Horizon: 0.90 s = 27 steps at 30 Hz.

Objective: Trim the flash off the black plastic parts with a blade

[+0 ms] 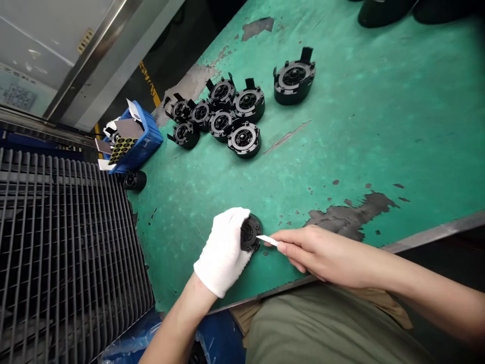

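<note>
My left hand (224,250), in a white glove, is wrapped round a round black plastic part (250,233) near the front edge of the green table. The part's ribbed face is turned toward my right. Bare and pinched closed, my right hand (306,247) holds a small white blade-like tool (267,239). The tool's pointed tip is at the rim of the black part; whether it touches cannot be made out. Several similar black parts (244,139) stand grouped farther back on the table, and one larger part (294,81) stands apart to their right.
A blue bin (151,136) filled with cards and parts sits at the table's left edge, with a black cylinder (135,180) beside it. Dark wire racking (68,242) borders the left side. The green table (359,136) has peeled patches. Black objects (384,11) stand at the top right.
</note>
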Each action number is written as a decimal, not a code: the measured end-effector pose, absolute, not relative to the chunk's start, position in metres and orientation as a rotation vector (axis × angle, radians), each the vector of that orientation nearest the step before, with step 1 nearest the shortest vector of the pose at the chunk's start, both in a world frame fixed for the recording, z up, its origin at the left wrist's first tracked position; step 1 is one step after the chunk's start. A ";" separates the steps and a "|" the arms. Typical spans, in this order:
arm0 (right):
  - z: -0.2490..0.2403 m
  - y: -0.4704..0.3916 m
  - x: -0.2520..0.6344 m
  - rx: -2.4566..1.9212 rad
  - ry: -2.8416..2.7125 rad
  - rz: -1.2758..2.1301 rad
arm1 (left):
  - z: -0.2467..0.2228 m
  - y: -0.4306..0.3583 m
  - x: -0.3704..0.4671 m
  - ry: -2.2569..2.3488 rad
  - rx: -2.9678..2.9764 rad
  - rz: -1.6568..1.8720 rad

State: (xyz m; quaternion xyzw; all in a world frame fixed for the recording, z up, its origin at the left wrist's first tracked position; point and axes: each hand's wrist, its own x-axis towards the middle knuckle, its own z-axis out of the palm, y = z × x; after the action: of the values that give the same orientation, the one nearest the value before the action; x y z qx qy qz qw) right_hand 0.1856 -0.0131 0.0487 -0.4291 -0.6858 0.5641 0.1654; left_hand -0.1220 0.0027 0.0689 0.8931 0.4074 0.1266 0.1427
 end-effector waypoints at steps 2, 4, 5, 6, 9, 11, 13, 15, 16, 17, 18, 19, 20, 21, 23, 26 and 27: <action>0.052 -0.005 0.191 -1.146 -1.881 1.794 | 0.068 0.005 -0.121 1.163 2.580 0.399; 0.053 -0.001 0.195 -1.143 -1.753 1.886 | 0.068 0.006 -0.120 1.175 2.549 0.396; 0.051 -0.001 0.197 -1.166 -1.696 1.881 | 0.067 0.006 -0.120 1.199 2.516 0.391; 0.049 -0.002 0.199 -1.199 -1.655 1.845 | 0.065 0.005 -0.120 1.236 2.472 0.397; 0.041 -0.009 0.205 -1.287 -1.681 1.616 | 0.055 -0.001 -0.123 1.356 2.280 0.524; 0.036 -0.012 0.207 -1.283 -1.743 1.495 | 0.043 -0.007 -0.126 1.367 2.113 0.653; 0.032 -0.015 0.207 -1.251 -1.791 1.425 | 0.029 -0.013 -0.129 1.306 1.973 0.767; 0.029 -0.016 0.206 -1.223 -1.832 1.331 | 0.020 -0.018 -0.134 1.243 1.947 0.819; 0.028 -0.016 0.205 -1.210 -1.851 1.275 | 0.017 -0.020 -0.136 1.228 1.963 0.820; 0.027 -0.016 0.203 -1.197 -1.866 1.218 | 0.017 -0.022 -0.138 1.223 1.984 0.801; 0.027 -0.016 0.202 -1.182 -1.878 1.168 | 0.018 -0.023 -0.140 1.230 2.002 0.770; 0.027 -0.016 0.201 -1.163 -1.889 1.128 | 0.020 -0.025 -0.142 1.242 2.014 0.738; 0.026 -0.016 0.200 -1.144 -1.902 1.098 | 0.023 -0.027 -0.142 1.259 2.023 0.706; 0.027 -0.016 0.199 -1.129 -1.914 1.072 | 0.025 -0.029 -0.141 1.285 2.034 0.683; 0.028 -0.016 0.197 -1.107 -1.941 1.025 | 0.026 -0.034 -0.132 1.382 2.051 0.676; 0.030 -0.019 0.191 -1.061 -2.003 0.958 | 0.018 -0.047 -0.107 1.588 2.059 0.782; 0.031 -0.021 0.189 -1.043 -2.025 0.928 | 0.014 -0.052 -0.097 1.643 2.064 0.835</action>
State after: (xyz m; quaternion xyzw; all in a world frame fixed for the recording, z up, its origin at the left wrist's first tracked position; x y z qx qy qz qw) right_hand 0.1889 -0.0209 0.0308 -0.3996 -0.7758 0.3557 0.3346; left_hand -0.0974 -0.0523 0.0142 0.7329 0.5833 0.2966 0.1860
